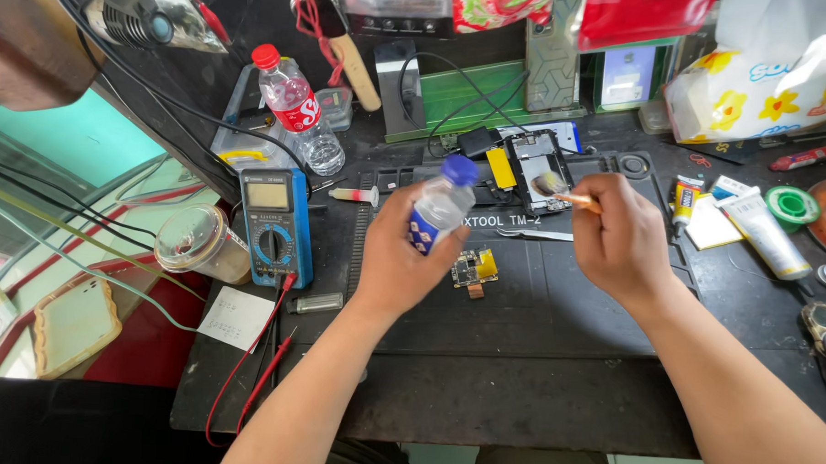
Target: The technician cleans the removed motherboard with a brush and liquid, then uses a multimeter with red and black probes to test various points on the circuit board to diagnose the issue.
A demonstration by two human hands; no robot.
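Note:
My left hand [401, 259] grips a small clear bottle [442, 204] with a blue cap and blue label, held tilted above the black work mat [520, 309]. My right hand [621, 237] pinches a small brush with an orange handle [570, 196]. Its bristles touch an opened phone body [536, 163] lying at the mat's far side. A small circuit board with a yellow part [475, 268] lies on the mat between my hands. Metal tweezers [534, 234] rest just beyond it.
A blue multimeter [274, 225] with red leads lies left of the mat. Behind it stands a plastic drink bottle with a red cap [296, 109]. A clear lidded cup [198, 243] sits far left. Glue tubes [763, 233], a green tape roll [791, 205] and a tissue pack [766, 84] crowd the right.

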